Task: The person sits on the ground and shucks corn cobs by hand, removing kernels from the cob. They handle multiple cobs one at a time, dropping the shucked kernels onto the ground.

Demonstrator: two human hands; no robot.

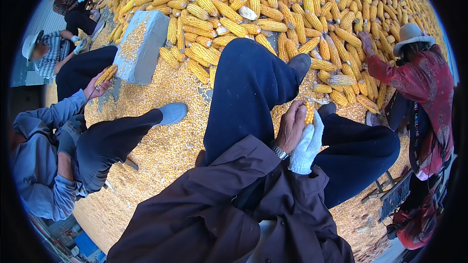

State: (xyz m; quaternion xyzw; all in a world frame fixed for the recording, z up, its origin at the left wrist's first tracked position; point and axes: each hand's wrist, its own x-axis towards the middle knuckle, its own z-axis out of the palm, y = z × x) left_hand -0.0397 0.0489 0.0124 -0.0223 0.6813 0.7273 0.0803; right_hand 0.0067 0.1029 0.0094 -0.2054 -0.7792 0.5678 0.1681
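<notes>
Between my knees, both my hands are closed round one yellow corn cob (309, 113), which stands roughly upright with a pale wisp of husk by its top. My bare left hand (291, 129), a metal watch (280, 152) at its wrist, grips the cob from the left. On the other side my right hand (308, 145), in a white knitted glove (303, 160), wraps its lower part. The gloved fingers partly hide the cob. Beyond my knees lies a large heap of corn cobs (302, 14).
Loose kernels (165, 151) cover the ground around my legs. A grey block (141, 51) with kernels on top stands ahead to the left. Left of me, a seated person (44, 136) holds a corn cob (106, 75). A person in red (414, 75) reaches into the heap at right.
</notes>
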